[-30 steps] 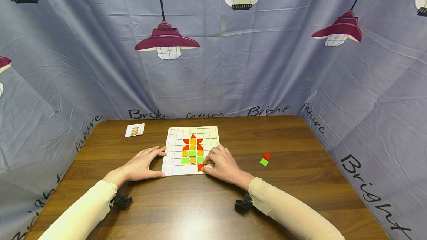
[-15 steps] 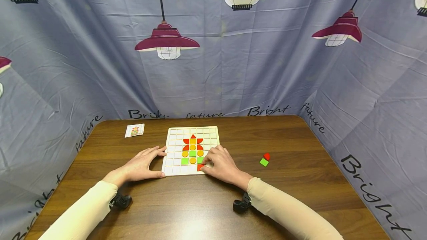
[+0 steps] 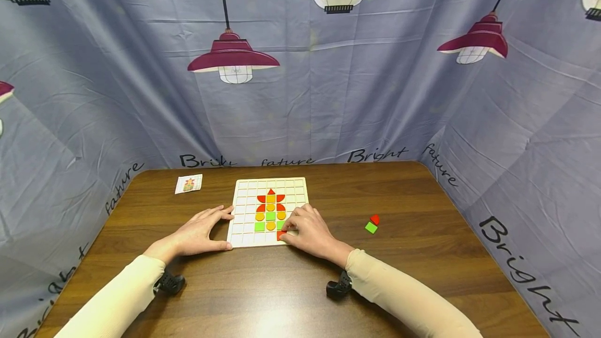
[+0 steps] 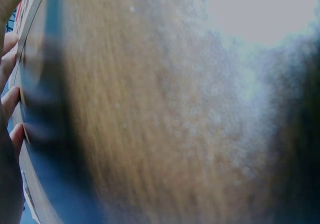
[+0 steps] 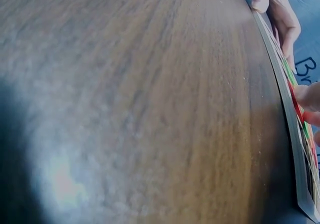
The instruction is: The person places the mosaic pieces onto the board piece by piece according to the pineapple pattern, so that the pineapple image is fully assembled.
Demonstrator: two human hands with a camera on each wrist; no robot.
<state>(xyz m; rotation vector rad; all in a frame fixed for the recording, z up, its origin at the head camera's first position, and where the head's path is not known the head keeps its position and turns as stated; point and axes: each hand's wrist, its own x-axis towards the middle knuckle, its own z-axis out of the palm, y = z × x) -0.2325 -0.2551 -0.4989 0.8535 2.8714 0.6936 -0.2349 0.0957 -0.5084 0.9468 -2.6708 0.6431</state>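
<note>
A white grid board [image 3: 244,192] lies on the table, bearing a figure of flat red, yellow and green pieces. My right hand [image 3: 312,231] rests over its lower right part and pinches a red piece [image 3: 280,236] in the bottom row, below a green square. Its fingers cover part of that piece, so the full shape is hidden. In the right wrist view the thumb and fingertips meet the red piece at the board. At the board's left edge, my left hand [image 3: 194,233] is spread, its thumb and fingertips touching the rim.
Right of the board lie a loose red piece [image 3: 374,219] and a green square [image 3: 371,228], close together. A small card [image 3: 189,183] printed with a similar coloured figure lies at the back left of the wooden table [image 3: 277,286]. A grey-blue curtain [image 3: 291,113] stands behind.
My right hand has shifted very slightly left, along with the red piece under its fingers. The left hand keeps its place at the board's edge.
</note>
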